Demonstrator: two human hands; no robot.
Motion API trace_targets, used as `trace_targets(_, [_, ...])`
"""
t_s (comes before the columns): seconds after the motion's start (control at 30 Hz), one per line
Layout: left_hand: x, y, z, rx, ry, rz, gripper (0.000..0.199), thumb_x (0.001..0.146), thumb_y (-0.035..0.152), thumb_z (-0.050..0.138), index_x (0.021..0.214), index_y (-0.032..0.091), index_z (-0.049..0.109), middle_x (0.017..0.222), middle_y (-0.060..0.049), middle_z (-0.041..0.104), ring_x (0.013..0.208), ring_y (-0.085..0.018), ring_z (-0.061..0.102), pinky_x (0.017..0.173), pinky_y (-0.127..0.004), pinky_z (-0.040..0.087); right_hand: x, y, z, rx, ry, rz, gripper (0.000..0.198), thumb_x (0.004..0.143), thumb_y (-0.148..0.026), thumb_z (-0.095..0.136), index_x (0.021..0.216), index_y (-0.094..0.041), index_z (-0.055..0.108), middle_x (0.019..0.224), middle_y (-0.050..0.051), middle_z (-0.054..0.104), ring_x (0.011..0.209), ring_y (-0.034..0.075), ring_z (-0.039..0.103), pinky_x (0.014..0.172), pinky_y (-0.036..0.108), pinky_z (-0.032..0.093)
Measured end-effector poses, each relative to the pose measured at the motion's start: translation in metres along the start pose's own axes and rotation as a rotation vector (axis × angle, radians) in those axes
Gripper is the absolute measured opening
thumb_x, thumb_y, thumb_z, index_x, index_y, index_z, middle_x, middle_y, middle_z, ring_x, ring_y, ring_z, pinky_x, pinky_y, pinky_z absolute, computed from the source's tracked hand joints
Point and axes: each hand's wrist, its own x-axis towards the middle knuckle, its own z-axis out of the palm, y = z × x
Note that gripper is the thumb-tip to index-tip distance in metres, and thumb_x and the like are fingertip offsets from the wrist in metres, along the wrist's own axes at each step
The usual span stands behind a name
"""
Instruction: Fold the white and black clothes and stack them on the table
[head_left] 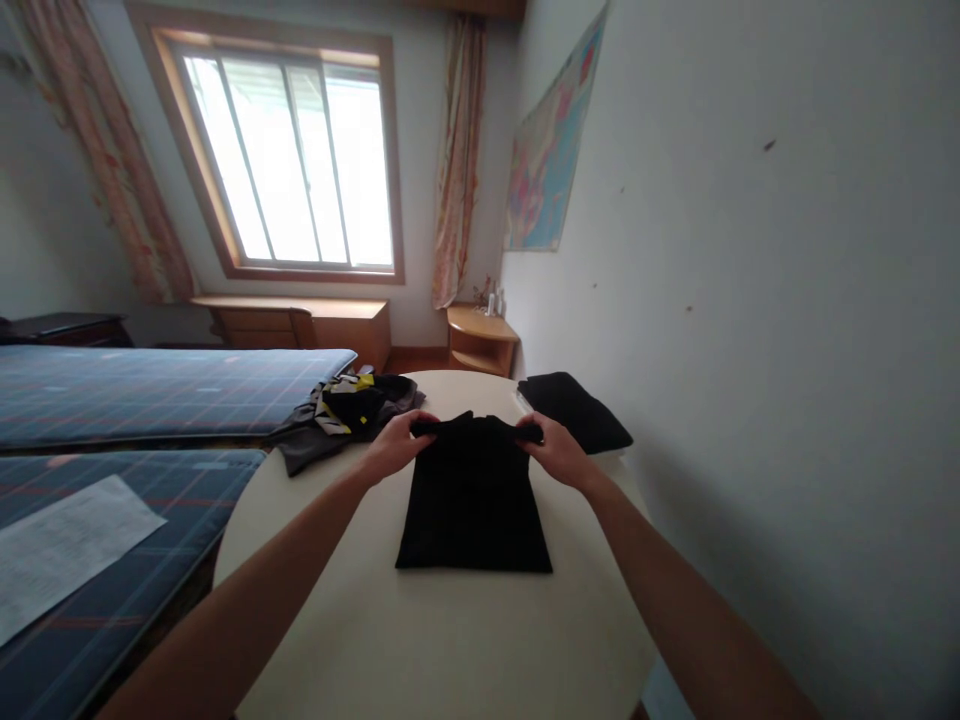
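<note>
A black folded garment (476, 500) lies on the pale round table (450, 640), its wide straight edge toward me. My left hand (401, 442) pinches its far left corner, and my right hand (551, 447) pinches the far right corner. Between them the far edge is lifted a little and bunched, while the near part rests flat. Whether it is a shirt or another garment I cannot tell. Just beyond my right hand sits another folded black cloth (577, 408) on something whitish. Left of my left hand is a crumpled heap of grey, black and yellow clothing (349, 405).
Blue plaid mattresses (172, 390) stand to the left, with a sheet of paper (75, 545) on the nearer one. A white wall (750, 420) runs close along the right. Behind the table are a corner shelf (480, 325) and a wooden desk (349, 325) below the window.
</note>
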Motion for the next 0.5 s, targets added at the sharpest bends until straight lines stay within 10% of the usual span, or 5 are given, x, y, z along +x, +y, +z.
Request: trace_targets(0.5, [-0.117, 0.005, 0.015, 0.134, -0.39, 0.277, 0.021, 0.077, 0.015, 0.063, 0.095, 0.026, 0.065, 0.107, -0.006, 0.066, 0.122, -0.024, 0.049, 0.104, -0.04, 0.042, -0.119, -0.014, 0.024, -0.221, -0.202, -0.123, 0.057, 0.063, -0.007, 0.055, 0.116, -0.025, 0.062, 0.128, 0.008, 0.057, 0.121, 0.027, 0.052, 0.108, 0.045, 0.039])
